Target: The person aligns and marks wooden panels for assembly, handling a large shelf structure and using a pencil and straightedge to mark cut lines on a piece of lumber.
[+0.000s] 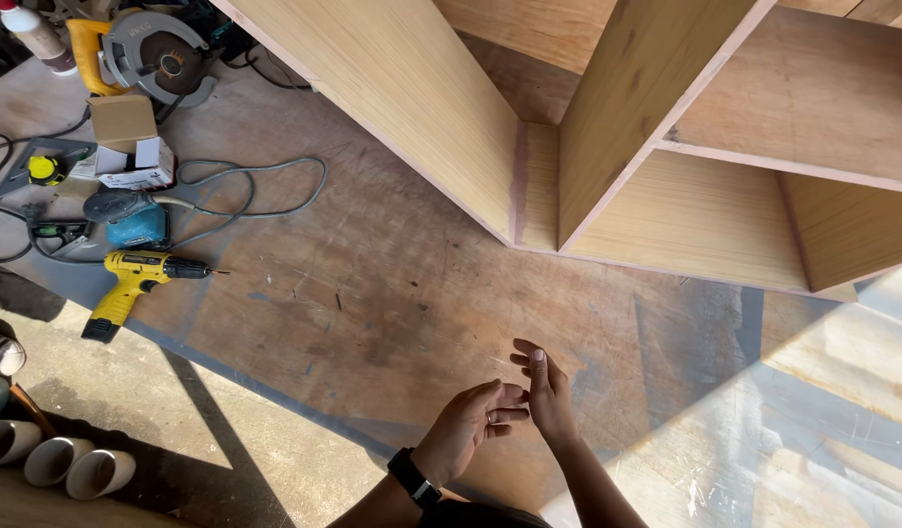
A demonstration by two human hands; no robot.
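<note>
Both hands, left and right, touching and empty above the scuffed plywood floor; yellow drill near its far-left edge, cabinet opposite.

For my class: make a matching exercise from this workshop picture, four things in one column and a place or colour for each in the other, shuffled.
Things:
1. drill
2. circular saw
3. wooden cabinet
4. white pipes

Places or colours:
A. bottom left corner
B. yellow body, lying on the board
C. top left, by the cables
D. upper right, open shelves

Pairs: 1-B, 2-C, 3-D, 4-A
</note>
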